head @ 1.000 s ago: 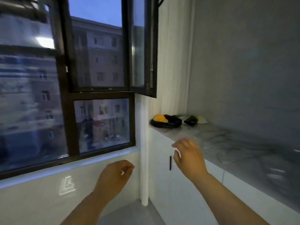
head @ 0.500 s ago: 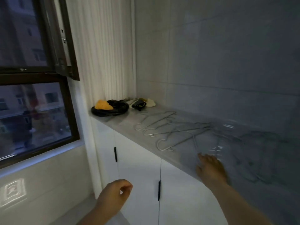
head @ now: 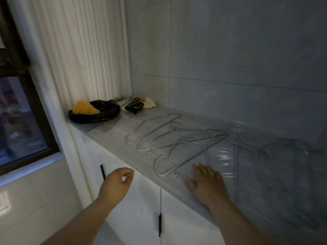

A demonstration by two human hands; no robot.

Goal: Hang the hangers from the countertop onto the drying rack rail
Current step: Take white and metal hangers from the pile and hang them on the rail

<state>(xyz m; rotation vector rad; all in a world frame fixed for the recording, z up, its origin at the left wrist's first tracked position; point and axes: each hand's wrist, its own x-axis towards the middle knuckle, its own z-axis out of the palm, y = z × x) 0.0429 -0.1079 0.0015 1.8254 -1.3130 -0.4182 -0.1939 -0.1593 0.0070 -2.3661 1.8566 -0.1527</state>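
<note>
Right hand point(head: 207, 184): flat, palm down on the countertop point(head: 113, 133) near its front edge, fingers straight, gripping nothing. The fingertips are just beside the nearest wire hanger point(head: 157, 167); I cannot tell whether they touch it.

Left hand point(head: 116, 184): held in the air before the white cabinet doors point(head: 134, 209), fingers loosely curled, empty.

Hangers point(head: 178, 138): several thin metal ones lie flat and overlapping on the countertop, beyond and to the left of the right hand. More lie dimly to the right, near a glossy clear plastic sheet point(head: 226, 156).

Far end of the counter: crumpled black plastic bag point(head: 106, 113) with an orange lump point(head: 85, 107) lying on top. Beside it are a small dark item point(head: 134, 106) and pale rags point(head: 150, 103), against the tiled wall point(head: 230, 68).

Black handles point(head: 102, 172) on the doors. Window point(head: 17, 112) at left.
</note>
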